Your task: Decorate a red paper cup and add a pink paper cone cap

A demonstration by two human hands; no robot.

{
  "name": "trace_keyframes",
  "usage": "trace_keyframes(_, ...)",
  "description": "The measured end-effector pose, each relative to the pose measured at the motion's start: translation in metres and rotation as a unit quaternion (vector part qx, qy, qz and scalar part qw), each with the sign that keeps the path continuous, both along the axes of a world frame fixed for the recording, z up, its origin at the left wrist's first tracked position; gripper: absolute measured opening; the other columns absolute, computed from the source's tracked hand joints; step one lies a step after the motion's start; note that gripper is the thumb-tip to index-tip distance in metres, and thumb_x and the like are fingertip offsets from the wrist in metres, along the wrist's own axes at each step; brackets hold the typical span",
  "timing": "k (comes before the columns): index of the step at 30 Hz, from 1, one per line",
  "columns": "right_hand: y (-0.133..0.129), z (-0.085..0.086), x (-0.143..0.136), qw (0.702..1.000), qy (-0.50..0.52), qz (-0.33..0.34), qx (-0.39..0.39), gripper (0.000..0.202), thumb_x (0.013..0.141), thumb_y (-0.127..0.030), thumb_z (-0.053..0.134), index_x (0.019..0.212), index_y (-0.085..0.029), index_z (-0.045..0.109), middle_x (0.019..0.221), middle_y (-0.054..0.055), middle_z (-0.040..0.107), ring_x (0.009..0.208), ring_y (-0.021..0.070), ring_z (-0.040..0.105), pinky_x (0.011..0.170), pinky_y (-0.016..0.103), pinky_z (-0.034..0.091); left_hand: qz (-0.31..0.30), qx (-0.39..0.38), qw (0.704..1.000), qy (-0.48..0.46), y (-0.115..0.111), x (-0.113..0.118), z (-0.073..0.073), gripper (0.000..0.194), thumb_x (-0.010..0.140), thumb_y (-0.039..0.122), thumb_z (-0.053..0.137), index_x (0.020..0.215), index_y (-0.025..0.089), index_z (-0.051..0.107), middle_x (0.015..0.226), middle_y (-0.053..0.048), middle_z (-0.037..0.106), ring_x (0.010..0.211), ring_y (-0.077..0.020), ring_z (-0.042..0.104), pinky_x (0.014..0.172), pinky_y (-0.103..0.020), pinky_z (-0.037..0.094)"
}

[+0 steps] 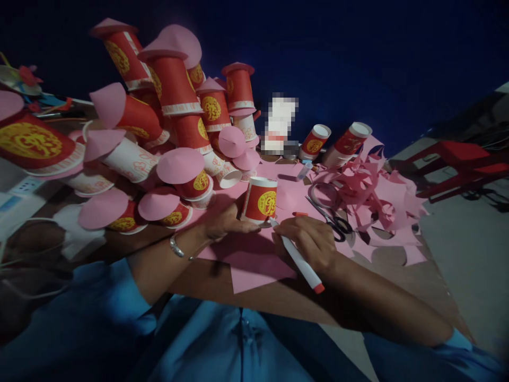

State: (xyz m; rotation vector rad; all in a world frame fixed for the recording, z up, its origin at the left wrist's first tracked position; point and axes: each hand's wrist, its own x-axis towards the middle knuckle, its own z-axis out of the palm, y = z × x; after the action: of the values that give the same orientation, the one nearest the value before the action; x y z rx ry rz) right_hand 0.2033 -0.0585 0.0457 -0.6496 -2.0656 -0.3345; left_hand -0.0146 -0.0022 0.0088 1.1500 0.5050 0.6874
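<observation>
Around the middle of the view, a dark navy-blue wall or backdrop (358,48) fills 10 to 2 o'clock, dim and plain. Below it spreads a brown wood-toned table (207,281), its right edge slanting down toward 5 o'clock. From 9 to 12 o'clock it bears a crowded pile of red and white paper cups with pink paper cones (170,85), some stacked upright, others lying tilted. Smooth grey floor (477,239) lies past the edge at 3 o'clock, with a boxy red stool (463,151) just above it. A tangled heap of pink paper offcuts (382,196) covers the table at 3 o'clock, while flat pink paper sheets (254,270) reach toward 6. The right hand (308,241), at 4 o'clock, is clamped on a white pen-like tube with a red end (298,260); the left hand (228,223), at 8, grips a short red-and-white paper cup with a yellow round emblem (254,199) at the centre. The tube's tip meets the cup's lower edge, though contact is hard to tell. Black-handled metal scissors (340,229) lie between 3 and 4 o'clock, near a small red piece (301,214).
</observation>
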Motion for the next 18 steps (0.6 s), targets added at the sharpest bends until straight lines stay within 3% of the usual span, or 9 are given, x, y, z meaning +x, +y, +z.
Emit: trace_keyframes(18, -0.003, -0.0034, 0.0011, 1.0, -0.013, 0.001, -0.016, 0.011, 0.096, -0.007, 0.065, 0.101, -0.016, 0.062, 0.074, 0.002, 0.072, 0.061, 0.0152, 0.067, 0.058, 0.028, 0.054, 0.01, -0.01, 1.0, -0.001, -0.0002, 0.0017, 0.0018, 0.081, 0.071, 0.031, 0.093, 0.142, 0.017, 0.058, 0.129, -0.017, 0.077, 0.119, -0.0366, 0.074, 0.107, -0.053, 0.054)
